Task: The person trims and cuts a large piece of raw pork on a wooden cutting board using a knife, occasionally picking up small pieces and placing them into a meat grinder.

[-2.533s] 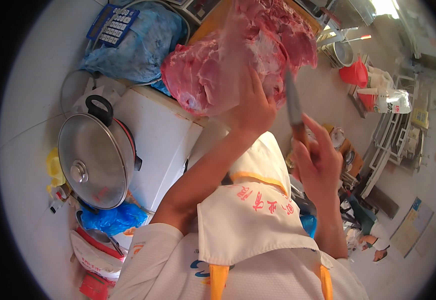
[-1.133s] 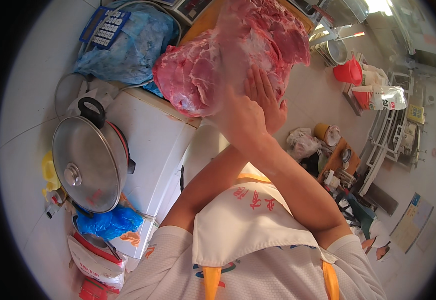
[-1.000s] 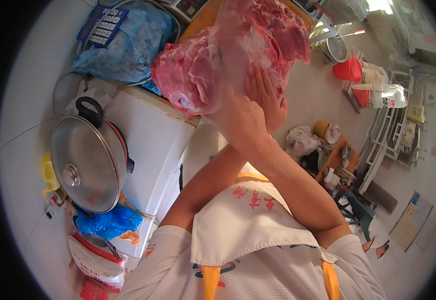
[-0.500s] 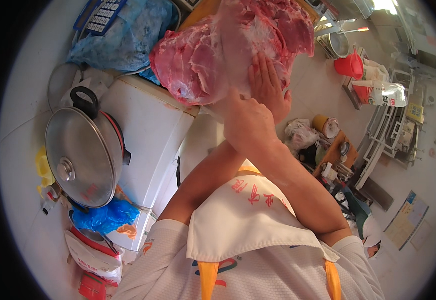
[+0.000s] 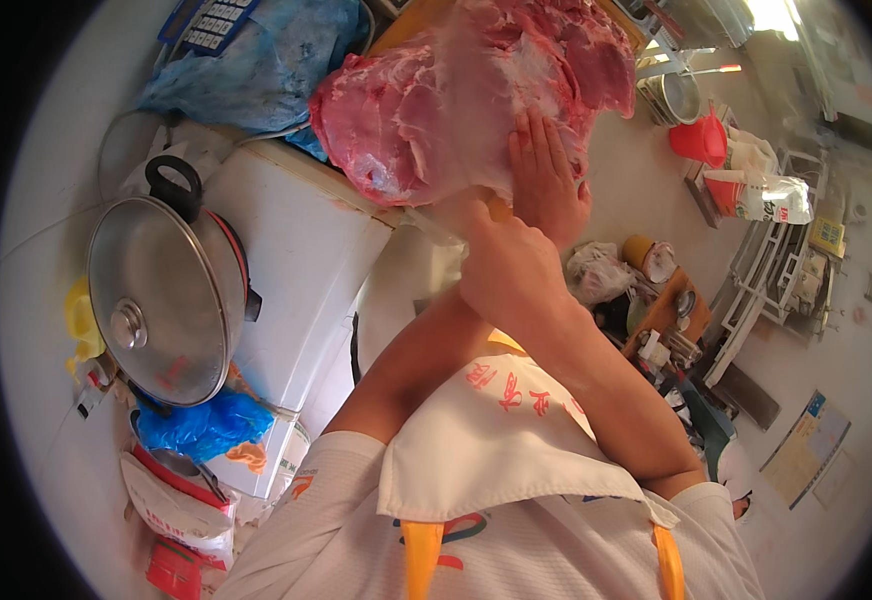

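A large slab of raw meat (image 5: 376, 120), red with pale fat, lies at the top of the view on a wooden board (image 5: 406, 28). My forearms cross in front of my chest. My left hand (image 5: 548, 180) rests flat on the right part of the meat, fingers stretched and close together. Just left of it, my right hand (image 5: 511, 255) is closed around the handle of a knife (image 5: 468, 110). The broad blade, smooth and partly blurred, points away from me across the middle of the meat. Where its edge meets the meat cannot be made out.
To the left, a lidded steel pan (image 5: 161, 300) stands beside a white cabinet (image 5: 296, 260). A blue plastic bag (image 5: 256, 80) and a keypad device (image 5: 218, 22) sit at the upper left. On the right are a red scoop (image 5: 698, 140) and a white rack (image 5: 756, 295).
The view has shifted slightly, so the meat sits a little further right. My right hand with the knife has drawn slightly toward me; my left hand stays flat on the meat.
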